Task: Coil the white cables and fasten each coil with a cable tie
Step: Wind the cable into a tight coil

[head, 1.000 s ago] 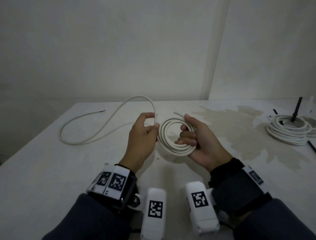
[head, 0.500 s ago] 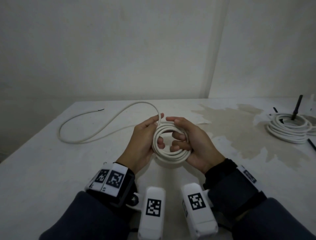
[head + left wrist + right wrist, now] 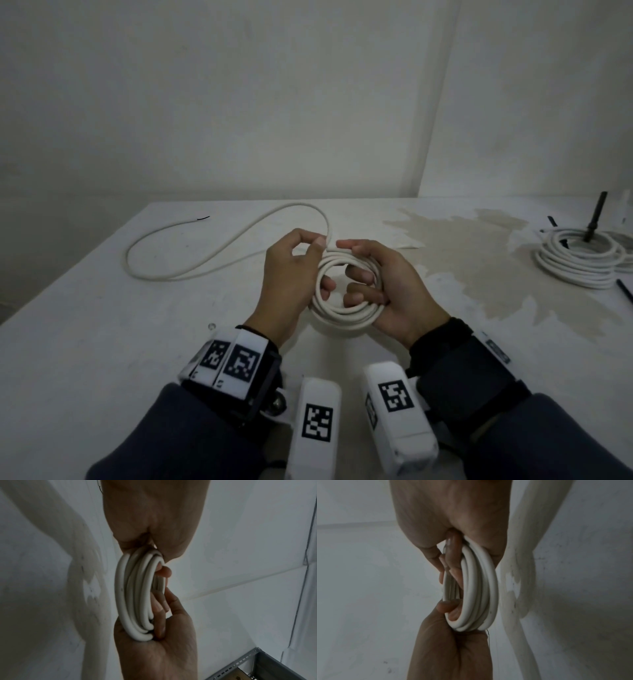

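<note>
The coil (image 3: 346,291) of white cable is held upright just above the counter (image 3: 102,342), between the two hands, its several turns stacked close together. The right hand (image 3: 387,287) is clamped on the coil's right side, fingers hooked through the middle and thumb over the top. The left hand (image 3: 291,274) grips the left side — thumb and forefinger pinching the cable where it leaves the top of the coil. From that pinch the loose tail (image 3: 191,260) arcs away to the far left and lies in one wide loop on the counter, its dark-tipped end (image 3: 202,218) farthest out. So the slack lies on the left hand's side; the next turn likely calls for that hand to draw it in. A finished coil (image 3: 582,263) rests far right, with black cable ties (image 3: 625,291) beside it.
</note>
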Motion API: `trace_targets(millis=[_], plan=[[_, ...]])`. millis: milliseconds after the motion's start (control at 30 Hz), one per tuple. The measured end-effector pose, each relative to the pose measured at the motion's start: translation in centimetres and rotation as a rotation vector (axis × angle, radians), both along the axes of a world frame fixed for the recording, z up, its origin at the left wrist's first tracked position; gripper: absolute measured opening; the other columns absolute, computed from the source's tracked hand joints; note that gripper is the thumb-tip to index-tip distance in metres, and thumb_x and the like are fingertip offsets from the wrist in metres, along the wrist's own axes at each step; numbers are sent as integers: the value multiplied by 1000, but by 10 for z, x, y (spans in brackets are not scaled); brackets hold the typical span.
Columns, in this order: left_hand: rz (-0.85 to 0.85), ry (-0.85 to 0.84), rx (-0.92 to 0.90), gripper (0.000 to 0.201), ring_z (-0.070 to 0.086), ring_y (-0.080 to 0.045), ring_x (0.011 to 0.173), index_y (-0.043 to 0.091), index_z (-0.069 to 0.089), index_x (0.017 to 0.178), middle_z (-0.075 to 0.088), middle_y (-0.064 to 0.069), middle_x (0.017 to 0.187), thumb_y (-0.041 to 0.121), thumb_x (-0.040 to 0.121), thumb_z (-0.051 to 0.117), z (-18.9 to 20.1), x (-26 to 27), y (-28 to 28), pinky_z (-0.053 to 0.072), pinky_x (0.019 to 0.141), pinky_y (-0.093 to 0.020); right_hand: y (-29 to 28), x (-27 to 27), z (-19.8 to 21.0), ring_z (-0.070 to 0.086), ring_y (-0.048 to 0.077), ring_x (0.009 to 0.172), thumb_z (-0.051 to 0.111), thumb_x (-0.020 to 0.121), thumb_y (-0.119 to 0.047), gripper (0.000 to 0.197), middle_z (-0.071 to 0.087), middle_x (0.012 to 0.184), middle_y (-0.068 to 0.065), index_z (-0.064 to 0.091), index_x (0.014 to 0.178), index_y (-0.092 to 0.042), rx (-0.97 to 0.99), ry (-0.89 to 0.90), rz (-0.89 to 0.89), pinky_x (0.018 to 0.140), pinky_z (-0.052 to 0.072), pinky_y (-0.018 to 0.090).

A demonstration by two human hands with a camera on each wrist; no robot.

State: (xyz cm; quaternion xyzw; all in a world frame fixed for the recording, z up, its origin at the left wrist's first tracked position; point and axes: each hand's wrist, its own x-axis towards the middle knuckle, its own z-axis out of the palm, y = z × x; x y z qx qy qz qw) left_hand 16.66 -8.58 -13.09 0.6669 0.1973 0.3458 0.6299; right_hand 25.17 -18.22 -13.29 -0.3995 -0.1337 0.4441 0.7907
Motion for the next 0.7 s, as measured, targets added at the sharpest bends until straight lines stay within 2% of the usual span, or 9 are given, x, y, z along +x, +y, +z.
trace_targets(millis=[100,200,267,400,533,600,700], plan=[[7,1,13,16,46,-16,36,4,62,90,53,-10,47,17,95,55,0,0,1,36,38,-19,-1,0,1,18,9,25,46,88,-11,14,29,41,-2,60,85,-10,7,-10,14,36,30,16],[-6,-7,56,17,45,-15,37,0,65,89,56,-16,55,15,93,57,1,0,2,34,41,-21,-1,-1,1,19,8,26,45,88,-10,17,29,42,-1,61,83,-11,30,-29,7,37,30,16],[-36,2,105,17,45,-13,39,2,68,89,62,-17,63,18,92,60,2,1,0,36,42,-20,0,-1,0,20,8,27,44,91,-11,15,30,43,-2,59,88,-11,27,-53,-3,38,31,17],[-37,11,117,9,47,0,38,12,71,88,66,-5,67,17,90,64,3,1,-1,37,41,-16,4,-5,-1,23,8,29,42,95,-11,14,37,45,-1,52,104,-10,9,-125,-50,40,34,19],[6,24,70,12,48,3,40,9,73,95,63,1,67,14,91,62,2,3,3,35,43,-11,4,-8,-2,28,10,33,42,99,-10,26,49,54,4,41,120,-25,-16,-220,-74,51,38,29],[7,26,29,11,46,2,38,10,73,92,62,1,65,13,90,62,1,2,4,33,41,-11,3,-9,-2,33,8,35,41,101,-12,31,52,56,2,43,125,-31,-22,-308,-38,56,36,32],[28,6,20,13,47,3,39,11,74,84,63,9,57,9,88,61,1,1,5,33,41,-10,2,-10,-1,46,9,45,44,101,-17,32,59,65,2,48,128,-33,-41,-428,29,54,38,28]])
